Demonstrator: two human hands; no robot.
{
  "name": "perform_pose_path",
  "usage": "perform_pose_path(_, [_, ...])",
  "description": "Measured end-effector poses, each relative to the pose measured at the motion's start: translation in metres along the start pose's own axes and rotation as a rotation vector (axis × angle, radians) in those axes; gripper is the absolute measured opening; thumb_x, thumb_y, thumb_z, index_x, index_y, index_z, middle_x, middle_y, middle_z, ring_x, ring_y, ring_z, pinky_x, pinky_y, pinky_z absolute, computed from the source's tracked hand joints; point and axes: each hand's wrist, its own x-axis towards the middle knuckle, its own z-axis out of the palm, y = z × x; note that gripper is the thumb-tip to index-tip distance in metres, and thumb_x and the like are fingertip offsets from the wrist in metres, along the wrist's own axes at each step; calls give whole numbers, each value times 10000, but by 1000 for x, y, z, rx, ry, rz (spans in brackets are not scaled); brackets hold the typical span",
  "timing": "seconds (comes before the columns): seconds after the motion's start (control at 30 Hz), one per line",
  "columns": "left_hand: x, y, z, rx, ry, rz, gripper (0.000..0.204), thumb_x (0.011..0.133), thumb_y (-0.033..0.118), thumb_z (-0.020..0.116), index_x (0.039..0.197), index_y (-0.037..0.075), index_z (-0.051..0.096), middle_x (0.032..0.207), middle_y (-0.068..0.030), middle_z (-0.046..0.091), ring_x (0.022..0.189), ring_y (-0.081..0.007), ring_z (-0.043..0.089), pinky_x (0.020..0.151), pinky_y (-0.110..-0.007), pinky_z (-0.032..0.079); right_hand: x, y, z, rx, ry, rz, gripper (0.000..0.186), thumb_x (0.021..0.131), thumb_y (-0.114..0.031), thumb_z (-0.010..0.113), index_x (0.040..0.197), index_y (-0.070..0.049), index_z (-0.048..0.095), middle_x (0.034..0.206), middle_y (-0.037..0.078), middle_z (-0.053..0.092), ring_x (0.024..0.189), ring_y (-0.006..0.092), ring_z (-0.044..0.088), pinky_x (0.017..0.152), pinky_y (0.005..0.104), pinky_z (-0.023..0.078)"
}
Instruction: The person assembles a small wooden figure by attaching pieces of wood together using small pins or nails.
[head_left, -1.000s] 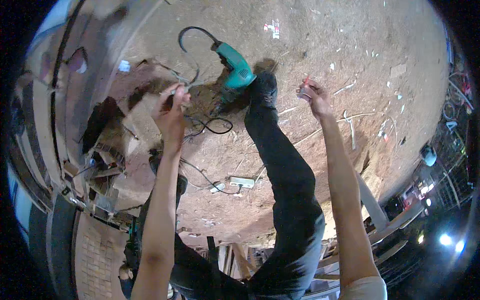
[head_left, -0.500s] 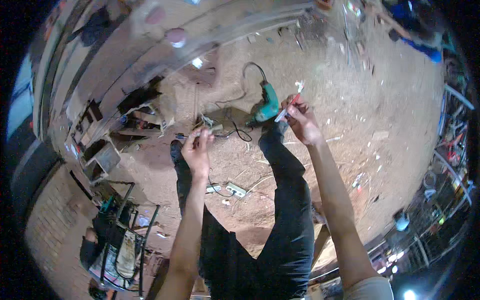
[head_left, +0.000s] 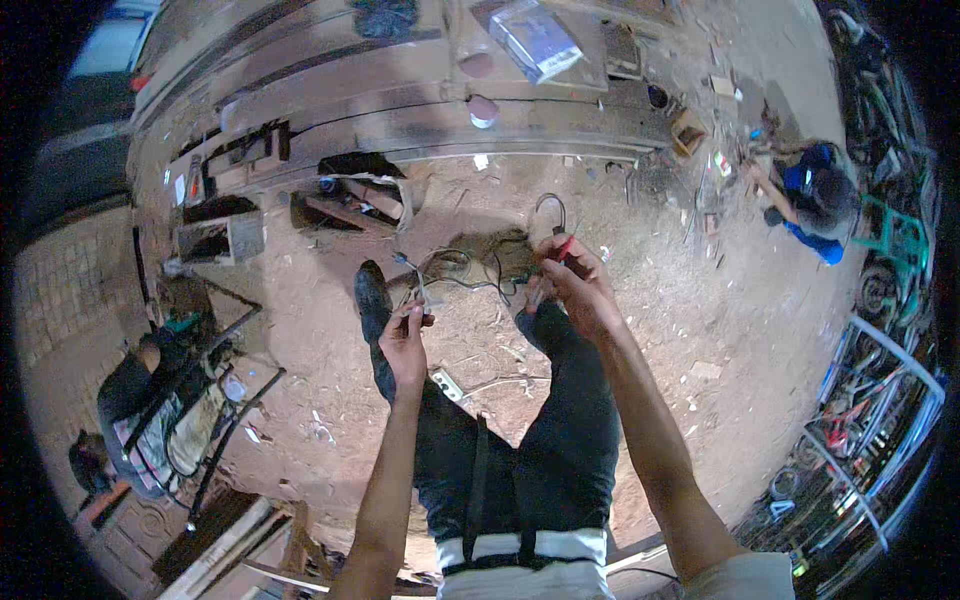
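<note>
My left hand (head_left: 404, 350) is closed in a pinch, above and beside my left shoe (head_left: 372, 290). From its fingertips a thin pale piece like a wire end (head_left: 419, 296) sticks up. My right hand (head_left: 580, 288) is closed around a slim red tool (head_left: 566, 248), whose red part shows between thumb and fingers; its lower part is hidden. Behind this hand a dark cable (head_left: 548, 200) loops up from the ground. More black cable (head_left: 497, 270) lies between the two hands over a dark patch. The green drill's body is not visible now.
A white power strip (head_left: 446, 384) lies between my legs with a cable running right. Long wooden planks (head_left: 390, 140) stretch across the far side. A person in blue (head_left: 825, 200) crouches far right; another person (head_left: 140, 390) sits left beside a metal frame (head_left: 215, 430). Metal tubes crowd the right edge.
The view has shifted, bringing the far planks and the person in blue into sight. My right hand has moved inward and now covers where the green drill lay. Both hands stay closed.
</note>
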Motion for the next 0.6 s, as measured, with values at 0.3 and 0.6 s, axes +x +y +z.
perform_pose_path(0.3, [-8,62,-98,-220,-8,111,194,995,113,633,1067,-51,707,882,-40,699,788,-91,623,761,-247,501,-34,-12,146,-517,40,-14,235,1032,-253,557,1154,-54,578,952,58,684,783,155,660,786,267,527])
perform_pose_path(0.6, [21,137,-298,52,-161,343,177,949,138,690,1042,-8,720,860,-98,706,759,-149,667,708,-275,531,-75,72,278,-759,224,110,464,1065,-450,434,917,-51,617,604,-28,406,488,74,417,440,242,405])
